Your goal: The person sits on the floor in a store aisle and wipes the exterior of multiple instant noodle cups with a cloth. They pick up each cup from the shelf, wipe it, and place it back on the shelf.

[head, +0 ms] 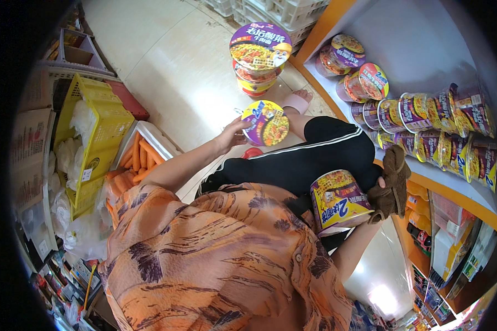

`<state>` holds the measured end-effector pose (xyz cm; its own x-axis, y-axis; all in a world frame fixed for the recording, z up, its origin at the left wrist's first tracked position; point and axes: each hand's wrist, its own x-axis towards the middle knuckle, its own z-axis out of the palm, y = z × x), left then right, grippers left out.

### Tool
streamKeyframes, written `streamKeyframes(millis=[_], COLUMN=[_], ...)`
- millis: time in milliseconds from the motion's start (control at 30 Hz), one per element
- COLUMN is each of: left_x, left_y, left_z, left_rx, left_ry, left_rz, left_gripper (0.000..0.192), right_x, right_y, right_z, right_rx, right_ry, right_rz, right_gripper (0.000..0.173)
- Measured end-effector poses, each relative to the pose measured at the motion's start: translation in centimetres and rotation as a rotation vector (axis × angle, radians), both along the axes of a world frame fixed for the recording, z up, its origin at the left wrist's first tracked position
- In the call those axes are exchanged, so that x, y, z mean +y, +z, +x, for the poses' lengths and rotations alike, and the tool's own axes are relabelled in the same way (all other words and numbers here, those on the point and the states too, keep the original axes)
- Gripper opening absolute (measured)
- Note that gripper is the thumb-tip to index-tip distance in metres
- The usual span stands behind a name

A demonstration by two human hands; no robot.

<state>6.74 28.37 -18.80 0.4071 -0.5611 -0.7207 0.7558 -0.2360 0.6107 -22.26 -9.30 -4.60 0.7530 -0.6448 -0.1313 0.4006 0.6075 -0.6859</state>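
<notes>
At the centre, my left hand (pixel 233 134) grips the side of an instant noodle tub (pixel 267 124) with a purple and yellow lid, held near the floor beside my knee. My right hand (pixel 382 182), mostly hidden, holds a crumpled brown cloth (pixel 391 188) beside the shelf. A second noodle tub (pixel 335 202) lies tilted on my lap, near the right forearm and just touching the cloth in view. Beyond my left hand stands a stack of noodle tubs, a purple-lidded tub (pixel 261 45) above a red and yellow tub (pixel 256 82).
An orange-edged shelf (pixel 451 41) on the right holds rows of noodle tubs (pixel 439 111). Bottles (pixel 418 209) stand below it. White plastic crates (pixel 281 12) are at the top. On the left are a foam box of carrots (pixel 141 157) and a yellow crate (pixel 93 145) with plastic bags.
</notes>
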Motion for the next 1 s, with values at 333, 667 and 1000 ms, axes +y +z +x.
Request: streamKeyframes(millis=[333,667,1000], left_x=[13.6,10.8,12.1], left_y=[-6.4,-18.9,-22.9], left_z=[7.6,11.8,11.2], left_rx=[0.027,0.117,0.199], left_ry=[0.58,0.771,0.817], left_rz=[0.064,-0.121,-0.057], left_gripper=[0.084,0.06,0.037], right_x=[0.5,-0.1,1.5], right_y=[-1.2,-1.5,0.5], right_z=[-0.2,0.0,2.1], right_rx=[0.031,0.114,0.162], right_ry=[-0.028,-0.182,-0.266], right_rz=[-0.012,-0.099,-0.11], right_gripper=[0.035,0.033,0.043])
